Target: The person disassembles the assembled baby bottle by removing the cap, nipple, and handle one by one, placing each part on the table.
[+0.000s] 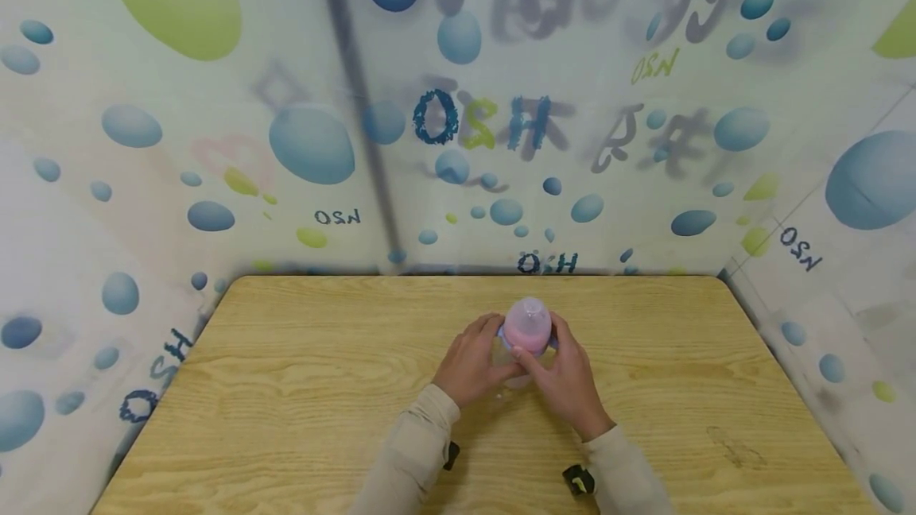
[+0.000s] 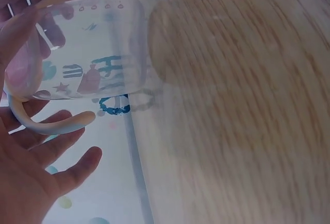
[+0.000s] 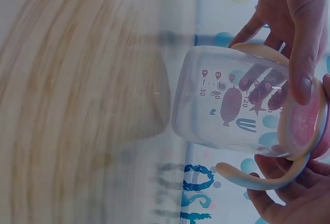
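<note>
A baby bottle (image 1: 528,326) with a pink collar, a see-through domed cap and two curved side handles stands upright between both hands. Printed marks and small pictures cover its clear body (image 3: 232,98), and no liquid shows inside. My left hand (image 1: 468,360) holds it from the left, thumb across the front by the collar, fingers round behind the near handle (image 2: 56,126). From the right, my right hand (image 1: 568,376) grips the collar, thumb on its front and fingers at the other handle (image 3: 268,183). The bottle's base is right at the tabletop, above its own reflection.
The glossy wood-grain table (image 1: 300,388) spreads out on both sides of the hands. Behind it rises a white wall covering (image 1: 615,237) printed with blue and green drops and letters. A black strap piece (image 1: 578,481) is at the right wrist.
</note>
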The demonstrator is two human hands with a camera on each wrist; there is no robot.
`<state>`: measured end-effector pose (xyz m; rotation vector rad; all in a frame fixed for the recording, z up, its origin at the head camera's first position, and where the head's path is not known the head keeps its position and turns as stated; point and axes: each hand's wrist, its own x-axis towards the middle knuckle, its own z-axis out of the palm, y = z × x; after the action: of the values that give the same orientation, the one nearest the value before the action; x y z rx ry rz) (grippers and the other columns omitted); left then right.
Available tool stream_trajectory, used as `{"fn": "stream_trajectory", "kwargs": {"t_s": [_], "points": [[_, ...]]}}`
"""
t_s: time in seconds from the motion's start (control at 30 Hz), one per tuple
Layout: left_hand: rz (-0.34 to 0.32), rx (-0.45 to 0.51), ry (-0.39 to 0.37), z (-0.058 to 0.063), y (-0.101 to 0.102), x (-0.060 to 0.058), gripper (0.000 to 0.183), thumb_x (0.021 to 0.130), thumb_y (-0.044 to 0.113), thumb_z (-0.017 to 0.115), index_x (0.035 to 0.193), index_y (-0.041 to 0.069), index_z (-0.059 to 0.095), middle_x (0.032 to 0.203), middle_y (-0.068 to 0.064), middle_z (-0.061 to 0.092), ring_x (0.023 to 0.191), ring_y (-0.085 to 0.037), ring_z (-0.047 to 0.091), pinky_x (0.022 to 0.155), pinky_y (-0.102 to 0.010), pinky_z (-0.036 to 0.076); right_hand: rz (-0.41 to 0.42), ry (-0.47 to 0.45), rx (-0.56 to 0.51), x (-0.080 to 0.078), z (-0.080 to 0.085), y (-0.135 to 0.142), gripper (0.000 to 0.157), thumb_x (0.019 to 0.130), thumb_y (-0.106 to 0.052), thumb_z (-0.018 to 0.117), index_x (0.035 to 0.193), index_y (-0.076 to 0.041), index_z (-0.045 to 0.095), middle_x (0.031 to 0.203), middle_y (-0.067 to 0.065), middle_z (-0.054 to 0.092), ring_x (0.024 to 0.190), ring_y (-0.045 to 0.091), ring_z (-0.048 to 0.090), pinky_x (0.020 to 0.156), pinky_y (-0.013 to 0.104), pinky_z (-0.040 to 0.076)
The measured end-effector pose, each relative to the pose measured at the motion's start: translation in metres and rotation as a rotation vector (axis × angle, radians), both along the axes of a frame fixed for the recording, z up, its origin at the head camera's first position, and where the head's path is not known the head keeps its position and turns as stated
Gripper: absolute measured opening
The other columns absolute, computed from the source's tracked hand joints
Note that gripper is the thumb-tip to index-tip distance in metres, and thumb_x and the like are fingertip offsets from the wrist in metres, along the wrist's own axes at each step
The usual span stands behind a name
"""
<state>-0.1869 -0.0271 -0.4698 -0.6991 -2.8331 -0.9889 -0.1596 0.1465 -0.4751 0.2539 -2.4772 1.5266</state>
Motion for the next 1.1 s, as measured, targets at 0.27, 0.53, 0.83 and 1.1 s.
{"fn": "stream_trajectory", "kwargs": {"t_s": [0.27, 0.53, 0.83, 1.1], "points": [[-0.020, 0.111, -0.095, 0.003, -0.006, 0.001, 0.078, 0.080, 0.050, 0.080, 0.140, 0.010, 0.053, 0.140, -0.006, 0.057, 0.127, -0.023, 0.055, 0.104, -0.045, 0.046, -0.011, -0.003, -0.077, 0.005, 0.000, -0.004, 0.069, 0.090, -0.027, 0.076, 0.144, -0.004, 0.040, 0.140, 0.017, 0.052, 0.125, 0.033, 0.055, 0.105, 0.054, 0.043], [-0.027, 0.274, -0.075, 0.002, -0.011, 0.004, 0.073, 0.076, 0.046, 0.085, 0.133, 0.010, 0.058, 0.131, -0.002, 0.062, 0.120, -0.017, 0.058, 0.100, -0.040, 0.049, -0.024, 0.042, -0.105, 0.010, 0.006, -0.008, 0.064, 0.088, -0.016, 0.077, 0.141, 0.000, 0.044, 0.134, 0.016, 0.057, 0.115, 0.027, 0.059, 0.099, 0.052, 0.047], [-0.050, 0.440, -0.041, 0.003, -0.014, 0.010, 0.068, 0.075, 0.039, 0.088, 0.130, 0.010, 0.061, 0.123, 0.000, 0.066, 0.111, -0.013, 0.062, 0.087, -0.040, 0.056, -0.007, 0.033, -0.132, 0.015, 0.016, -0.008, 0.060, 0.089, -0.017, 0.077, 0.139, -0.004, 0.047, 0.132, 0.012, 0.058, 0.112, 0.024, 0.059, 0.098, 0.051, 0.047], [-0.041, 0.502, -0.038, 0.001, -0.014, 0.014, 0.066, 0.072, 0.036, 0.090, 0.127, 0.012, 0.063, 0.120, 0.003, 0.067, 0.108, -0.012, 0.063, 0.087, -0.046, 0.056, 0.026, 0.060, -0.117, 0.017, 0.022, -0.008, 0.056, 0.092, -0.015, 0.073, 0.141, -0.005, 0.046, 0.134, 0.011, 0.058, 0.115, 0.021, 0.057, 0.096, 0.050, 0.047]]}}
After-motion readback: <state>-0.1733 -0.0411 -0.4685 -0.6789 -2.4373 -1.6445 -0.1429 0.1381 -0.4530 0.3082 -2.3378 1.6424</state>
